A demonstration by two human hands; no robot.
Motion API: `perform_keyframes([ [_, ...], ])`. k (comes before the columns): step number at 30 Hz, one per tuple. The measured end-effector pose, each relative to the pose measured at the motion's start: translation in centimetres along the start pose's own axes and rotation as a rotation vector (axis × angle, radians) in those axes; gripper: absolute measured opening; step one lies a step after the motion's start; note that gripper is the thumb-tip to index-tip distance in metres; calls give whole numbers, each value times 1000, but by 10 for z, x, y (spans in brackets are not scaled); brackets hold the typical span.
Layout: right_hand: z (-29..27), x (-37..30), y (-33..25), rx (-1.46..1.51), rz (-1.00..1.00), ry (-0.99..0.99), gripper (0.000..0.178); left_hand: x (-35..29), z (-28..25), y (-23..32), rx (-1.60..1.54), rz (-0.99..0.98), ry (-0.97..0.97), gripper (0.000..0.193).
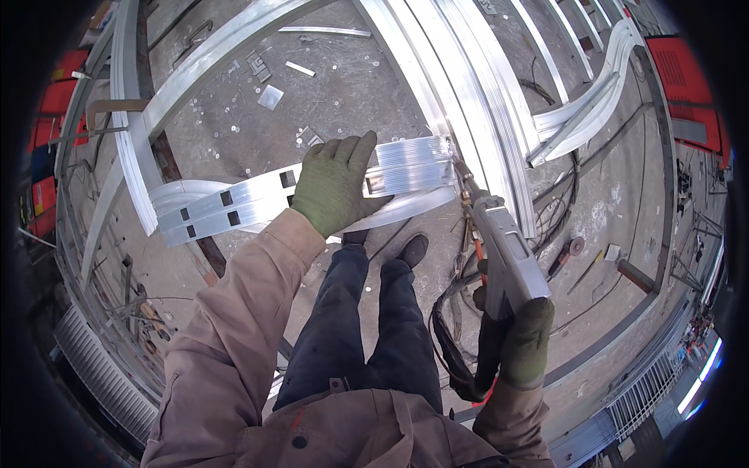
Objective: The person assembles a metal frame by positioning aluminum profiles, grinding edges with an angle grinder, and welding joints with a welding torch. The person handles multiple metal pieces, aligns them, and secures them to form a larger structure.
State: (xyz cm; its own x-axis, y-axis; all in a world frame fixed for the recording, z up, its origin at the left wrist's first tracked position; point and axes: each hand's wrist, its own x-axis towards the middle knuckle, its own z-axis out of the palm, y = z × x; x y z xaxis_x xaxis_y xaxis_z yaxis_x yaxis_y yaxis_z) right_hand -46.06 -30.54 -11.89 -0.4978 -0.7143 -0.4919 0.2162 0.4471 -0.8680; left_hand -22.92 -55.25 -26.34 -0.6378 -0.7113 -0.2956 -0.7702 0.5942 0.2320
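My left hand (pixel 335 183), in a green glove, spans a ribbed aluminium plank (pixel 425 166) with square cut-outs, fingers over its far side and thumb at the near side. The plank's right end meets a long ribbed aluminium beam (pixel 488 117). Gloved in green too, my right hand (pixel 524 343) is closed round the handle of a grey welding gun (pixel 511 253). Its nozzle points up and left, close to the corner where plank and beam meet. Whether the nozzle touches the metal I cannot tell. A curved aluminium strip (pixel 413 207) passes beneath the plank.
Dark cables (pixel 449 312) hang beside the gun and trail near my legs. An angle grinder (pixel 566 257) lies on the floor at the right. A clamp (pixel 117 107) sits on the frame at the left. Offcuts (pixel 271 97) and small round scraps litter the floor. Red machines (pixel 686 93) stand at the sides.
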Motion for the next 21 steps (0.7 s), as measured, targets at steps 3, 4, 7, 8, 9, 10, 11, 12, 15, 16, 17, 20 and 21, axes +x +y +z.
perform_keyframes([
  [3,-9,-3,2,13,25,-14,99,0,0,-2,-22,10,17,115],
  [4,-8,-3,0,33,37,-4,100,0,1,-1,-22,12,21,115],
  [7,0,0,-6,62,54,17,105,-1,1,-2,-16,11,24,115],
  [8,2,2,-6,67,57,22,106,-1,1,-2,-12,10,23,115],
  [9,0,3,-5,53,64,9,107,-1,1,-1,-12,13,25,115],
  [10,-3,5,-2,41,70,-4,108,0,0,-1,-12,16,26,115],
  [11,-5,6,-1,28,77,-17,109,0,-1,-1,-11,19,28,115],
  [12,-4,7,-1,39,96,-11,110,0,-1,-1,-13,17,25,115],
  [15,-1,13,1,43,47,-45,109,0,-1,-1,-10,13,17,116],
  [16,1,14,1,42,46,-36,108,0,-1,-1,-3,12,16,116],
  [17,3,15,0,42,45,-27,108,0,0,0,4,10,14,116],
  [20,2,17,5,35,38,-40,106,0,3,-1,24,7,18,117],
  [21,0,18,7,32,36,-50,106,0,3,-1,19,6,19,117],
])
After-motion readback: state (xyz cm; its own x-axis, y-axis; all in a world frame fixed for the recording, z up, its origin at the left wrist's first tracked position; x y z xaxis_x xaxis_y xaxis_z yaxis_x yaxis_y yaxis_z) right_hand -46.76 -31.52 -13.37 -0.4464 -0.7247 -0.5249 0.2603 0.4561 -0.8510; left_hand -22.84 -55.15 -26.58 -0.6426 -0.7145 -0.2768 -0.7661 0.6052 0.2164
